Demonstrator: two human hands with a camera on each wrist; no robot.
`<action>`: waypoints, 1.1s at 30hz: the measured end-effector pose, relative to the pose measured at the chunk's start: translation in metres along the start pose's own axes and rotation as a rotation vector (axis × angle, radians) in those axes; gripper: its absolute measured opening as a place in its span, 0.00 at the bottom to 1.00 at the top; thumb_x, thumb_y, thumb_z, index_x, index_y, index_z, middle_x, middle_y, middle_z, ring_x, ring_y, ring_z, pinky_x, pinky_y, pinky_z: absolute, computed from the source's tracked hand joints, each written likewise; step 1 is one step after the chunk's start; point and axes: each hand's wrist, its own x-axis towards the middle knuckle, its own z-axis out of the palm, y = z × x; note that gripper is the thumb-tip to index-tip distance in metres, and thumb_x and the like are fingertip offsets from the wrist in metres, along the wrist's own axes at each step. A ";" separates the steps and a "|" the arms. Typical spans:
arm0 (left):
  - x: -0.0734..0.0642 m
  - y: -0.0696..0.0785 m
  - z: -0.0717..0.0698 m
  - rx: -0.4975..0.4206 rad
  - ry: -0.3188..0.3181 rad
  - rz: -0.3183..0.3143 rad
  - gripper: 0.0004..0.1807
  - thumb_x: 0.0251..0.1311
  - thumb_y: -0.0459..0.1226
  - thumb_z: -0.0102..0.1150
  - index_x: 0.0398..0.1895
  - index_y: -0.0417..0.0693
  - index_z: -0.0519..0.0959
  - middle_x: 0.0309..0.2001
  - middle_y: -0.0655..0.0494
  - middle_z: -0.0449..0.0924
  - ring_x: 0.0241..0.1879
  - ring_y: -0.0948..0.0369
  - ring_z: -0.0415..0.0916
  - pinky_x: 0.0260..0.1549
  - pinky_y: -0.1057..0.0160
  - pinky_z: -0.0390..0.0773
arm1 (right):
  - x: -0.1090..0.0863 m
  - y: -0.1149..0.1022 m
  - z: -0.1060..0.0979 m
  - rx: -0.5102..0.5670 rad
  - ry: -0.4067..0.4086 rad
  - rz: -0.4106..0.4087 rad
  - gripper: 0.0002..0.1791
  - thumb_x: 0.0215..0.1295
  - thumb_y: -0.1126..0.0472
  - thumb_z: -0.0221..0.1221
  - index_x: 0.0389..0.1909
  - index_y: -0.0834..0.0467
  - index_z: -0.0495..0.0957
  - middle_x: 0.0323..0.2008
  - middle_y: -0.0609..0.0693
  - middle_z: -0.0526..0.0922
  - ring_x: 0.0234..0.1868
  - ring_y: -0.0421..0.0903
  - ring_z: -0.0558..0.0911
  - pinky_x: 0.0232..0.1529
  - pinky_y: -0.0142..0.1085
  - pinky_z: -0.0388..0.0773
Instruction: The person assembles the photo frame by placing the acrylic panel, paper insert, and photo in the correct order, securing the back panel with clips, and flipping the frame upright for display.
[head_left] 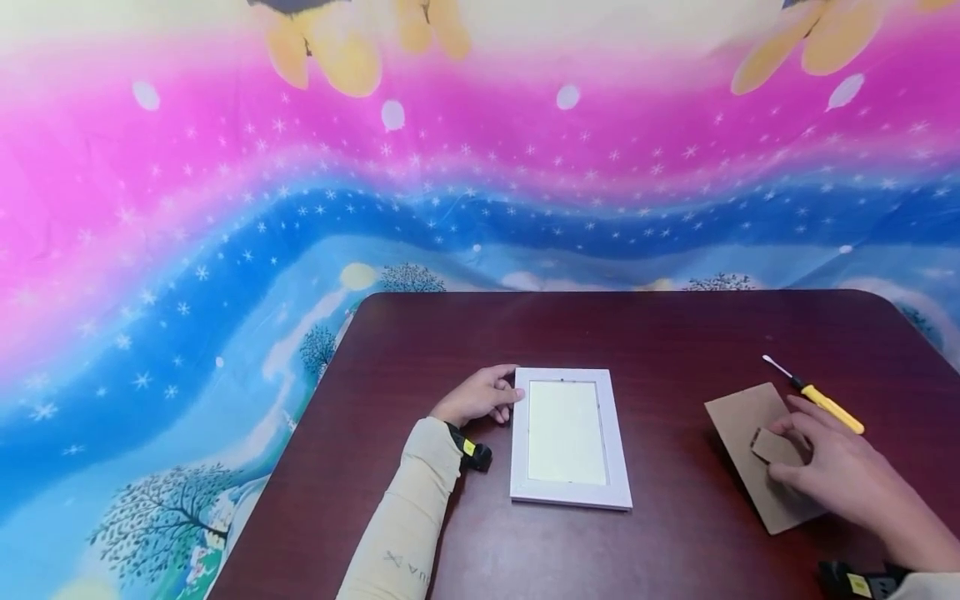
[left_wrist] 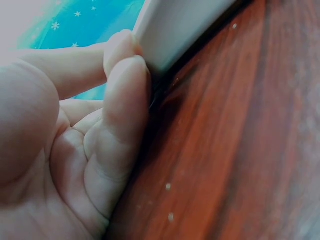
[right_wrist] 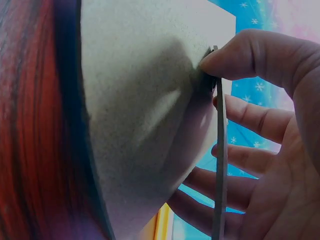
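A white picture frame (head_left: pixel 522 450) lies on the table with a pale panel (head_left: pixel 566 433) inside its border. My left hand (head_left: pixel 480 397) grips the frame's left edge near the upper corner; in the left wrist view, thumb and fingertips (left_wrist: pixel 127 80) pinch that white edge (left_wrist: pixel 175 30). To the right, my right hand (head_left: pixel 843 467) pinches the stand flap (head_left: pixel 776 448) of a brown backing board (head_left: pixel 738 408). In the right wrist view, the flap (right_wrist: pixel 220 150) stands out from the board (right_wrist: pixel 135 75), between thumb and fingers. The board appears tilted, partly off the table.
A screwdriver (head_left: pixel 832 408) with a yellow handle lies beyond the right hand. The dark red-brown table (head_left: pixel 645 333) has rounded far corners. Behind it hangs a colourful printed backdrop (head_left: pixel 480 183).
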 end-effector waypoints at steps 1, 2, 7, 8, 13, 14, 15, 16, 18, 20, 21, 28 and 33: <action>0.000 0.001 0.000 0.002 0.000 -0.003 0.40 0.65 0.38 0.62 0.75 0.41 0.55 0.29 0.47 0.78 0.20 0.57 0.76 0.23 0.61 0.82 | 0.000 0.000 0.000 0.001 -0.002 -0.001 0.31 0.46 0.54 0.71 0.47 0.69 0.75 0.69 0.76 0.46 0.64 0.78 0.52 0.47 0.71 0.62; 0.000 0.001 0.000 0.002 0.002 -0.005 0.39 0.65 0.38 0.62 0.75 0.41 0.55 0.29 0.47 0.78 0.20 0.57 0.75 0.22 0.61 0.82 | 0.001 0.000 0.000 0.002 -0.003 0.001 0.31 0.46 0.54 0.71 0.47 0.69 0.75 0.68 0.76 0.46 0.64 0.78 0.51 0.47 0.71 0.62; 0.000 0.001 0.000 -0.008 0.004 -0.002 0.39 0.65 0.38 0.62 0.75 0.41 0.55 0.28 0.47 0.78 0.20 0.58 0.75 0.23 0.60 0.82 | 0.001 0.000 -0.002 0.003 -0.004 0.012 0.31 0.48 0.53 0.70 0.48 0.69 0.74 0.67 0.78 0.48 0.62 0.79 0.54 0.46 0.71 0.62; 0.000 0.002 0.000 -0.009 0.004 -0.003 0.39 0.65 0.38 0.62 0.75 0.41 0.55 0.28 0.47 0.78 0.20 0.58 0.75 0.23 0.60 0.82 | 0.001 0.000 -0.002 0.003 -0.004 0.013 0.31 0.49 0.53 0.70 0.48 0.69 0.74 0.67 0.78 0.48 0.61 0.79 0.55 0.45 0.71 0.62; 0.002 0.001 0.000 -0.005 -0.001 -0.008 0.39 0.65 0.38 0.63 0.75 0.42 0.56 0.28 0.48 0.78 0.20 0.57 0.76 0.23 0.60 0.82 | 0.001 0.001 -0.002 0.005 0.005 0.017 0.30 0.49 0.53 0.70 0.47 0.69 0.74 0.68 0.78 0.47 0.62 0.79 0.53 0.45 0.72 0.61; 0.002 0.000 0.000 -0.005 -0.001 -0.007 0.39 0.65 0.39 0.63 0.75 0.42 0.56 0.28 0.48 0.78 0.20 0.58 0.76 0.23 0.60 0.82 | 0.002 0.000 -0.001 0.006 0.008 0.019 0.30 0.49 0.54 0.70 0.47 0.69 0.74 0.68 0.77 0.47 0.62 0.79 0.53 0.46 0.72 0.61; 0.002 0.000 0.000 -0.005 -0.001 -0.006 0.39 0.65 0.38 0.63 0.75 0.42 0.56 0.28 0.48 0.78 0.20 0.58 0.76 0.23 0.60 0.82 | 0.002 0.000 -0.001 0.006 0.012 0.020 0.30 0.49 0.54 0.70 0.47 0.69 0.74 0.68 0.77 0.46 0.63 0.79 0.52 0.46 0.72 0.60; 0.002 0.000 0.000 -0.005 0.000 -0.005 0.39 0.65 0.38 0.62 0.75 0.42 0.56 0.28 0.48 0.78 0.20 0.58 0.76 0.23 0.60 0.82 | 0.002 0.000 0.000 0.007 0.016 0.018 0.30 0.48 0.54 0.70 0.47 0.69 0.74 0.68 0.77 0.46 0.63 0.79 0.52 0.47 0.72 0.60; 0.002 -0.001 0.000 -0.008 0.002 -0.006 0.39 0.65 0.38 0.62 0.75 0.41 0.55 0.28 0.48 0.78 0.20 0.58 0.76 0.22 0.60 0.82 | 0.002 0.000 0.001 0.013 0.019 0.015 0.30 0.48 0.55 0.70 0.47 0.70 0.74 0.68 0.76 0.47 0.63 0.78 0.52 0.47 0.72 0.60; 0.001 -0.001 0.001 -0.012 0.003 -0.007 0.39 0.65 0.37 0.62 0.75 0.40 0.55 0.28 0.48 0.78 0.19 0.58 0.76 0.22 0.60 0.82 | 0.001 -0.001 0.002 0.017 0.024 0.012 0.30 0.47 0.55 0.71 0.47 0.70 0.75 0.68 0.76 0.48 0.63 0.78 0.52 0.47 0.72 0.61; 0.001 -0.001 0.001 -0.014 0.004 -0.008 0.39 0.65 0.37 0.62 0.75 0.40 0.55 0.28 0.48 0.78 0.19 0.58 0.75 0.22 0.60 0.82 | 0.001 -0.001 0.002 0.019 0.026 0.011 0.30 0.47 0.55 0.71 0.47 0.70 0.75 0.67 0.76 0.48 0.64 0.78 0.52 0.47 0.72 0.61; 0.001 0.001 0.001 -0.013 -0.009 -0.009 0.40 0.65 0.39 0.63 0.75 0.42 0.55 0.29 0.47 0.78 0.21 0.57 0.76 0.24 0.59 0.82 | -0.002 -0.001 0.004 0.015 0.062 0.011 0.30 0.45 0.56 0.72 0.46 0.70 0.75 0.64 0.76 0.53 0.61 0.77 0.54 0.47 0.72 0.61; 0.001 0.000 0.001 0.002 -0.003 -0.005 0.40 0.64 0.40 0.63 0.75 0.42 0.55 0.29 0.47 0.79 0.21 0.57 0.76 0.25 0.58 0.83 | -0.001 -0.003 0.005 0.030 0.088 -0.002 0.33 0.44 0.57 0.72 0.49 0.72 0.73 0.63 0.76 0.54 0.63 0.76 0.53 0.48 0.72 0.60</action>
